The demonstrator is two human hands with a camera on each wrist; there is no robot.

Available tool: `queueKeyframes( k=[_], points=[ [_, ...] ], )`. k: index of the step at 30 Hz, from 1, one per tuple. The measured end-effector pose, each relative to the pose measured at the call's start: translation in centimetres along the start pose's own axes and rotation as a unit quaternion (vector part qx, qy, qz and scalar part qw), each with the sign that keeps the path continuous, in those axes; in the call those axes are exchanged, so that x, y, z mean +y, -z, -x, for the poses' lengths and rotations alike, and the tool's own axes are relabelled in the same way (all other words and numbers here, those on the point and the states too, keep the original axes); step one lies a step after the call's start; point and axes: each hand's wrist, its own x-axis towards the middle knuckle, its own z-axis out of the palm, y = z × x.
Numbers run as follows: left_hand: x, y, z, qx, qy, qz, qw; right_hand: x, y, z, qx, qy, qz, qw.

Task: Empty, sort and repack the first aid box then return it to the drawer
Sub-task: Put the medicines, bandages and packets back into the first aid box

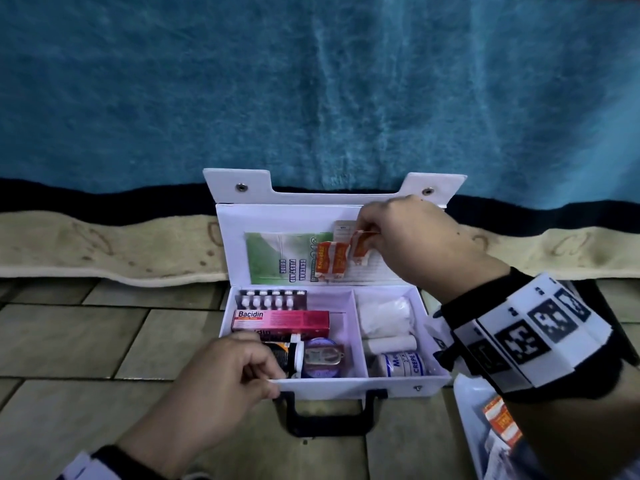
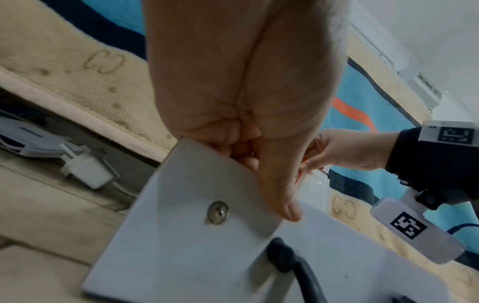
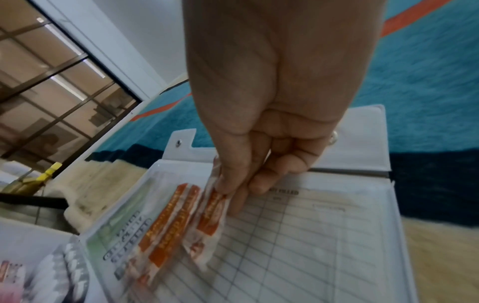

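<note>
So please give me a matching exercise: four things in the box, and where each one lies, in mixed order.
Things:
1. Bacidin carton
2. crepe bandage roll
3. orange sachets
4. blister pack

Places:
A. right compartment, near front
B. lid pocket
C. left compartment, at back wall
D. left compartment, before the tablets

Pairs: 1-D, 2-A, 3-B, 4-C
</note>
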Motion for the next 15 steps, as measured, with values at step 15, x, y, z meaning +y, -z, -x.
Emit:
queueKeyframes(
  k=[15],
  points=[
    [0.09, 0.16, -0.03, -0.005, -0.001, -0.007, 1.0, -0.71, -0.31, -0.46, -0.067, 0.035, 0.096, 0.992]
  ],
)
